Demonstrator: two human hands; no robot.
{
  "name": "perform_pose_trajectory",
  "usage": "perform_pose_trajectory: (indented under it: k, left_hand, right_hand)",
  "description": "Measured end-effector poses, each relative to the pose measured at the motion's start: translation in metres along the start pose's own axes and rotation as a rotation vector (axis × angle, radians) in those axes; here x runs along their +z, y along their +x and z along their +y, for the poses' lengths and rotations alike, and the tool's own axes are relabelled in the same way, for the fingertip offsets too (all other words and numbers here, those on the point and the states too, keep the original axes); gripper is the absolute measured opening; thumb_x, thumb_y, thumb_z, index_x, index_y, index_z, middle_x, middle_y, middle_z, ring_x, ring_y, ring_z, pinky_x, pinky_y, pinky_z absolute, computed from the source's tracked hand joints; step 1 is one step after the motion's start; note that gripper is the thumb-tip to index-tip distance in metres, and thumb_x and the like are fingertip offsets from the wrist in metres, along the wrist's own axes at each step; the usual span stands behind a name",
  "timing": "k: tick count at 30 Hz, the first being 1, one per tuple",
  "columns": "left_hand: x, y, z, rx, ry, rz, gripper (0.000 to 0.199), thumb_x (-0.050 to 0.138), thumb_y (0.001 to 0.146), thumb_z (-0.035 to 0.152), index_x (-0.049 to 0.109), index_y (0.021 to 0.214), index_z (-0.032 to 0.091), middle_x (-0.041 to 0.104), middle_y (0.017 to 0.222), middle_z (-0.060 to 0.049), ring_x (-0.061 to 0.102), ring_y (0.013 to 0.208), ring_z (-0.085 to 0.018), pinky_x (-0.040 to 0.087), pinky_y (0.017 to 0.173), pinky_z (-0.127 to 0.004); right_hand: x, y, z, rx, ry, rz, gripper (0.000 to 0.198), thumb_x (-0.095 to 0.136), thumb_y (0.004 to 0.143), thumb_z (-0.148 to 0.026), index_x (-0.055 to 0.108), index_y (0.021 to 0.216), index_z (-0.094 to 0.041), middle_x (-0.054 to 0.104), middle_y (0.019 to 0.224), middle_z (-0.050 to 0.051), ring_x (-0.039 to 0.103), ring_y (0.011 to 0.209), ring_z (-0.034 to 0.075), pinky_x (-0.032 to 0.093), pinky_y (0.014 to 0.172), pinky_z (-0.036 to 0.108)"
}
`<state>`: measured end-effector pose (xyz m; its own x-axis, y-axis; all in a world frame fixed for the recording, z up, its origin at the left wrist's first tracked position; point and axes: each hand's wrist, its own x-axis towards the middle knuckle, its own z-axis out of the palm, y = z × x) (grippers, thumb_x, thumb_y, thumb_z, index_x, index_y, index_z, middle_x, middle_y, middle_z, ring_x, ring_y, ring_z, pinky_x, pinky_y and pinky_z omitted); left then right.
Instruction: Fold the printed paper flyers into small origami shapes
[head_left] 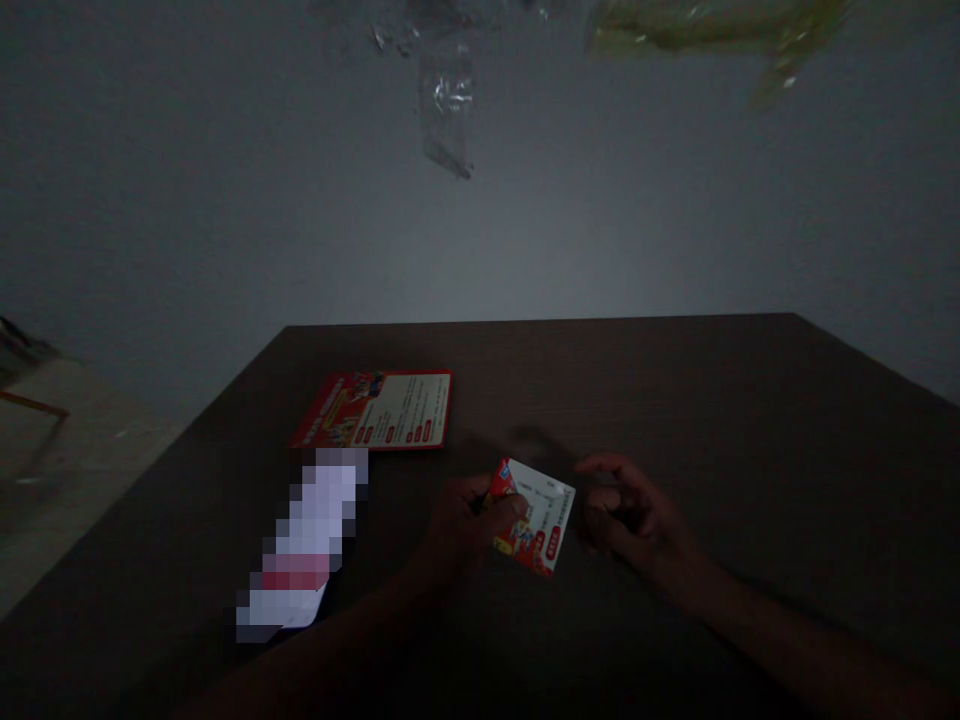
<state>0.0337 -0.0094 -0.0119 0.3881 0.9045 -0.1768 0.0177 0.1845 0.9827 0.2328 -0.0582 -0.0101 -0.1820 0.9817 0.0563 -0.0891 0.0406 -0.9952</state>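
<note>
My left hand [469,525] grips a small red and white printed card [545,500] at its left side, with the thumb across the face. Printed text and little colourful figures show on the card, which is turned at a slant above the dark table. Just right of the card, my right hand [637,525] is half curled with the index finger reaching out. Its fingers are apart, and nothing shows between them. Whether its fingertips touch the card's edge is hard to make out in the dim light.
A larger red and white printed sheet or booklet [405,410] lies left of centre on the dark wooden table [600,370]. Nearer to me is a bright, pixelated phone-like object [304,540]. Clear plastic bags [448,95] and yellow plastic [697,35] hang on the wall behind.
</note>
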Motion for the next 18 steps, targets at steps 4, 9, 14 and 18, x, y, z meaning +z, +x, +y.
perform_pose_trajectory:
  k: [4, 9, 14, 18]
  left_hand:
    - [0.0015, -0.0007, 0.0027, -0.03, -0.002, 0.03, 0.021, 0.068, 0.068, 0.033, 0.07, 0.072, 0.012, 0.069, 0.065, -0.005, 0.062, 0.058, -0.017, 0.046, 0.054, -0.025]
    - [0.0025, -0.0017, 0.0075, -0.046, 0.005, 0.023, 0.022, 0.069, 0.067, 0.034, 0.07, 0.072, 0.012, 0.069, 0.065, -0.005, 0.063, 0.059, -0.018, 0.047, 0.054, -0.025]
    - [0.0026, -0.0019, 0.0058, -0.041, -0.018, -0.002, 0.024, 0.069, 0.067, 0.034, 0.071, 0.075, 0.011, 0.07, 0.067, -0.006, 0.063, 0.06, -0.018, 0.046, 0.055, -0.025]
    - [0.0026, -0.0022, 0.0037, -0.05, -0.038, -0.018, 0.024, 0.069, 0.067, 0.033, 0.072, 0.079, 0.012, 0.07, 0.069, -0.006, 0.064, 0.061, -0.017, 0.046, 0.055, -0.024]
  right_hand:
    - [-0.0002, -0.0012, -0.0001, 0.01, -0.025, 0.023, 0.035, 0.058, 0.087, -0.035, 0.044, 0.117, -0.023, 0.042, 0.057, -0.008, 0.035, 0.047, 0.008, 0.026, 0.045, 0.022]
    - [-0.0002, -0.0019, -0.0008, -0.023, -0.072, 0.026, 0.036, 0.056, 0.088, -0.035, 0.044, 0.119, -0.024, 0.047, 0.058, -0.007, 0.04, 0.05, 0.009, 0.031, 0.048, 0.022]
    - [0.0014, -0.002, 0.0009, -0.033, -0.084, 0.012, 0.03, 0.054, 0.09, -0.032, 0.048, 0.118, -0.025, 0.054, 0.063, -0.005, 0.049, 0.055, 0.01, 0.039, 0.052, 0.023]
    - [0.0029, -0.0021, 0.0016, -0.067, -0.179, -0.009, 0.02, 0.056, 0.088, -0.028, 0.057, 0.108, -0.025, 0.062, 0.072, -0.001, 0.055, 0.059, 0.011, 0.044, 0.053, 0.024]
